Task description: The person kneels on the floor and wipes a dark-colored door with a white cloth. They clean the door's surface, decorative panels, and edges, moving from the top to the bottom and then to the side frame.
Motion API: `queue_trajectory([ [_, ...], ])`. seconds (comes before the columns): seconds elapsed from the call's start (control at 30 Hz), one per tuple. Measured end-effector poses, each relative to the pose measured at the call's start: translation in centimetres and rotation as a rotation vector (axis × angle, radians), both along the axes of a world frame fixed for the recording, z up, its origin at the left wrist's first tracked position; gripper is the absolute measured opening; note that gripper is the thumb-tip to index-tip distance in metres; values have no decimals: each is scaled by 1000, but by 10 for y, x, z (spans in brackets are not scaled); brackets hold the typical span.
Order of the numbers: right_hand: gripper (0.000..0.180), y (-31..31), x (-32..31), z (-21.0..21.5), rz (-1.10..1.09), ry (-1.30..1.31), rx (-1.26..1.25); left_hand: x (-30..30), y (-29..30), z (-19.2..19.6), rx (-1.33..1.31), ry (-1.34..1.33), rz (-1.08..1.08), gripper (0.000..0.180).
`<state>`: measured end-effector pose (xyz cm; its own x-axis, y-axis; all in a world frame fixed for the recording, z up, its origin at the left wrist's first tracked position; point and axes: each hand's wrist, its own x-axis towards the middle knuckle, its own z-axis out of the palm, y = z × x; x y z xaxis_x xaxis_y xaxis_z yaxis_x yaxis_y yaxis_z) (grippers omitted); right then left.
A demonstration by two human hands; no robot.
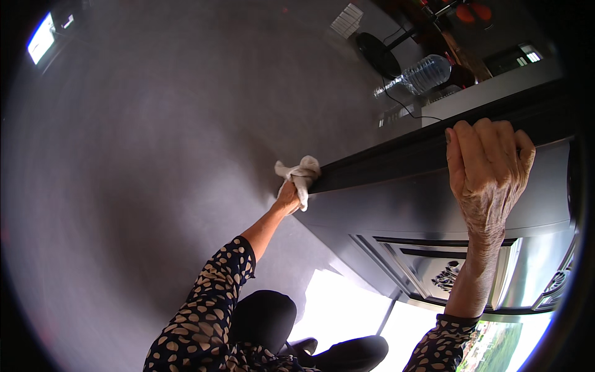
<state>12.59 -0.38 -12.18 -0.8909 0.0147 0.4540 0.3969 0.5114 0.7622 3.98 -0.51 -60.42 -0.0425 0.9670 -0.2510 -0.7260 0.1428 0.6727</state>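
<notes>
A dark grey door (365, 217) with a black edge and raised ornamental panels stretches from the middle of the view to the right side. My left hand (288, 197) is closed on a whitish cloth (305, 172), which is bunched against the near end of the door's black edge (372, 162). The cloth covers most of those fingers. Farther along the same edge, my right hand (493, 158) grips it with the fingers hooked over the top, and the fingertips are partly hidden.
Smooth grey floor (155, 136) spreads to the left. Beyond the door lie a large clear plastic bottle (427, 74), a stand with a round black base (378, 56), a thin black cable (403, 105) and a pale ledge (496, 90). My bent knee (266, 316) is close below.
</notes>
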Motion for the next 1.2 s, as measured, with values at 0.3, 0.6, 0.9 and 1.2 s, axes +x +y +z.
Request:
queue_trajectory([
  [0.3,16,0,-6,2,33,16,-9,-2,-10,-63,-298,-255,442,34],
  [0.6,13,21,15,-13,66,83,-23,10,-2,82,152,-1454,-101,19],
  [0.9,12,30,25,-31,226,151,-129,37,-22,180,485,502,511,29],
  [1.2,50,-5,70,-132,218,55,-833,41,-60,255,433,-170,-31,36],
])
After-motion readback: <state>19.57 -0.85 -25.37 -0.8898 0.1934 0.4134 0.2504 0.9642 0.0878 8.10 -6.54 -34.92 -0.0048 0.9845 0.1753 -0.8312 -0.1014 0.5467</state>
